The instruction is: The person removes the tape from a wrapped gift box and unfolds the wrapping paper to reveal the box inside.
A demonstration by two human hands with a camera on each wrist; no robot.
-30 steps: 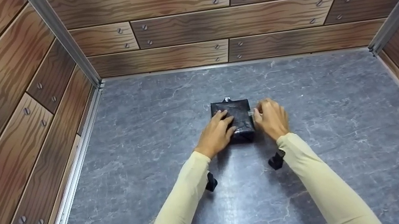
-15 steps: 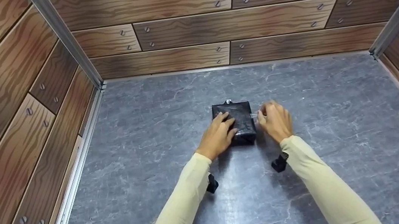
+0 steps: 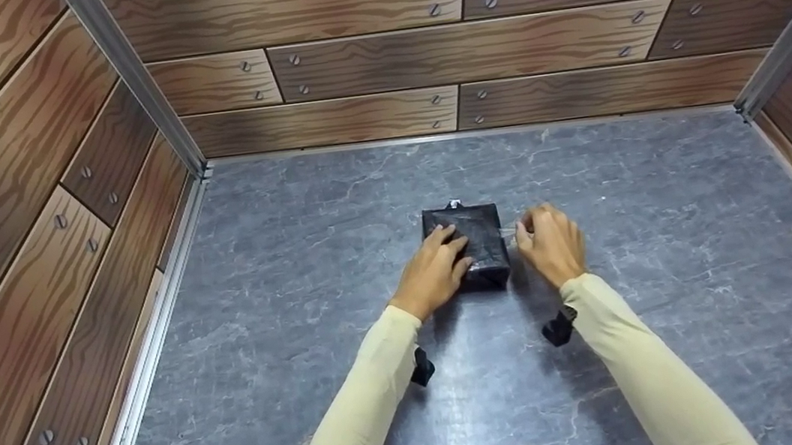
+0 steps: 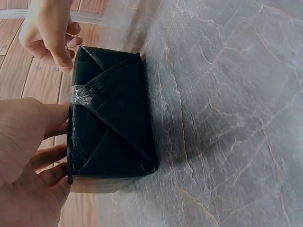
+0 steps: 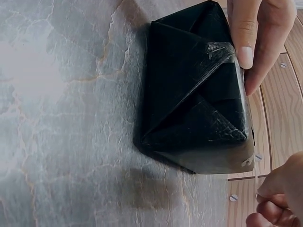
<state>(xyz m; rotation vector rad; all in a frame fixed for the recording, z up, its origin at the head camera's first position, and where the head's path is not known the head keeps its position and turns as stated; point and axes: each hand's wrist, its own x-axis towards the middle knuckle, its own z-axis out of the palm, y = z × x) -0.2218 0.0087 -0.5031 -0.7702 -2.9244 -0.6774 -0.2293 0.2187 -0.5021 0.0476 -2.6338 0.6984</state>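
A box-shaped package (image 3: pixel 482 238) wrapped in black film lies on the grey marbled surface. My left hand (image 3: pixel 432 267) rests on its top with the fingers spread. To its right, my right hand (image 3: pixel 552 245) pinches a thin strip of clear tape (image 3: pixel 508 230) between thumb and fingers; the strip spans the gap to the package's right side. In the left wrist view, the folded end of the package (image 4: pixel 116 113) shows crossing flaps and a patch of clear tape (image 4: pixel 82 94) at the top edge. The right wrist view shows the taut strip (image 5: pixel 256 177) rising from the package's top edge.
Wood-patterned walls (image 3: pixel 361 64) enclose the marbled work surface (image 3: pixel 308 248) at the back and both sides. Metal rails (image 3: pixel 155 108) run along the corners. A small shiny tab (image 3: pixel 454 204) sticks out at the package's far edge. Black wrist devices (image 3: pixel 559 329) hang under both sleeves.
My right hand has moved slightly right, away from the package, and more of the clear tape strip shows between them. The left hand stays on top. The head view has shifted slightly.
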